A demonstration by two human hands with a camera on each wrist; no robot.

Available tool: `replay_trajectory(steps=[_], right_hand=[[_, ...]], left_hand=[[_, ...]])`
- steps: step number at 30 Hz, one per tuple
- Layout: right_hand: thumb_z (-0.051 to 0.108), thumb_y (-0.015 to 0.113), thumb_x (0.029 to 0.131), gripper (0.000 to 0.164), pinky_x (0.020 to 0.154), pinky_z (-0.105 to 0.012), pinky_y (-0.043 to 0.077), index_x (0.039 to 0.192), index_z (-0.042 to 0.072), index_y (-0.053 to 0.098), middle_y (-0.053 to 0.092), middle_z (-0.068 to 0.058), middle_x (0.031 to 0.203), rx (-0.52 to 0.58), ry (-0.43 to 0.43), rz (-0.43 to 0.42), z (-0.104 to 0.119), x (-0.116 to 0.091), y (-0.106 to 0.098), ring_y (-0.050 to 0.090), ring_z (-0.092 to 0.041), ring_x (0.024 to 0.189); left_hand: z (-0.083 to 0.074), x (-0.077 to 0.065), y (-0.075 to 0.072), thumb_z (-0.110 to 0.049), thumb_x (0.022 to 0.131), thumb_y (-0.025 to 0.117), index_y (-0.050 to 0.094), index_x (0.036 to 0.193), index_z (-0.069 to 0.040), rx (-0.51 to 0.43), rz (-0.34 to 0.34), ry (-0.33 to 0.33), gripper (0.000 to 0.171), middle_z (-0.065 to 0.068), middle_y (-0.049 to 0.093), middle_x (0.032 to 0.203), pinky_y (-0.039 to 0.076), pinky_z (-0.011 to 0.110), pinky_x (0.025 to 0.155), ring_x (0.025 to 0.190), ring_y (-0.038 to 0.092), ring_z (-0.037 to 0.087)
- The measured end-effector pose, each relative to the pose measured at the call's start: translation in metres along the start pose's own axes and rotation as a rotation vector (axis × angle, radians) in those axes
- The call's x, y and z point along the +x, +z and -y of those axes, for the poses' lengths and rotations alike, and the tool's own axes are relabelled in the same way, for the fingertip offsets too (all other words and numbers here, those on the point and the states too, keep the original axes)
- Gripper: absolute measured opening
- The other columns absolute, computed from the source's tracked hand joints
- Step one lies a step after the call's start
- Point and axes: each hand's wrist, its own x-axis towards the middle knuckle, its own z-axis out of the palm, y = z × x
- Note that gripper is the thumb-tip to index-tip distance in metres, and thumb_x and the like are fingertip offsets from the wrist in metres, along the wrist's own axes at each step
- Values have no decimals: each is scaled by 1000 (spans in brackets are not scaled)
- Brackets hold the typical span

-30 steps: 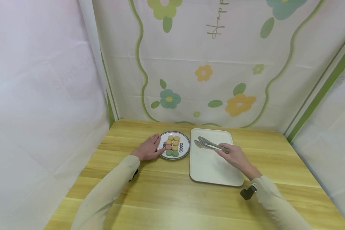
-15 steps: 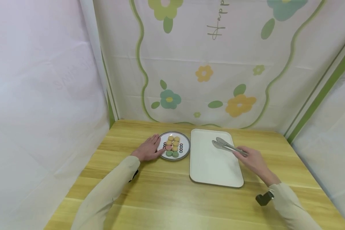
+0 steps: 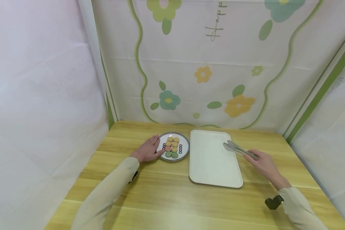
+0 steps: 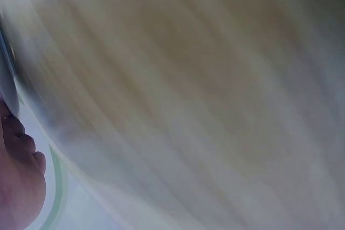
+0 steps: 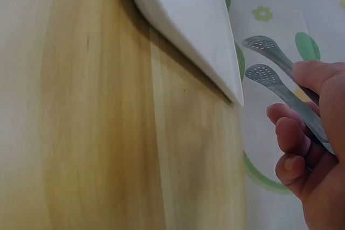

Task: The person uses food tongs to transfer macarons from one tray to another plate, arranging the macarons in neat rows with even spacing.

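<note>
My left hand [image 3: 147, 150] lies with straight fingers against the left rim of a round white plate [image 3: 185, 143], its thumb over the rim. Several small round macarons [image 3: 174, 144], yellow, pink and green, sit in two columns on that plate. Metal tongs [image 3: 241, 150] with perforated tips are gripped by my right hand [image 3: 264, 164], above the right edge of a white rectangular tray [image 3: 212, 163]. In the right wrist view the tongs [image 5: 295, 103] have their tips apart with nothing between them. The left wrist view is mostly blur, with part of my left hand [image 4: 20, 187] at its edge.
Plate and tray stand side by side, almost touching, on a wooden table [image 3: 161, 198]. A white flowered curtain [image 3: 184, 83] rises behind the table's back edge. Plain white sheets [image 3: 46, 95] hang at both sides.
My right hand has carried the tongs rightward, from over the tray's middle to its right edge, and slightly toward me. The left hand, plate, macarons and tray have stayed put.
</note>
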Motion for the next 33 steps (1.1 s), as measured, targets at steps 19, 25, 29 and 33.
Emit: replay_trajectory(steps=[19,25,29,33], right_hand=[[38,57,99,48,64,-34,46,120,-4,62,70,-22,97,-62,24,-17,-34,-16,-8,58,-22,76],[38,54,100,50,61,-39,49,121,-7,60,70,-21,91,-104,32,18,-36,-20,-9,59,-23,72],[38,54,100,48,56,-36,46,120,-5,59,68,-14,81,-151,5,72,-36,-21,-9,56,-21,66],[38,54,100,43,52,-30,37,116,-2,60,60,-3,70,-198,-10,129,-37,-21,-8,47,-17,60]], left_hand=[[0,-1,-2,-62,101,25,18,155,2,1,-8,15,84,20,12,164,18,44,125,153,11,32],[0,-1,-2,-63,100,25,18,155,3,7,-9,12,85,21,12,164,17,44,125,153,11,32],[0,-1,-1,-62,101,26,18,155,3,4,-13,12,85,20,12,164,17,44,125,154,10,32],[1,0,1,-61,101,26,18,155,3,0,-13,13,84,21,12,164,17,44,125,154,10,33]])
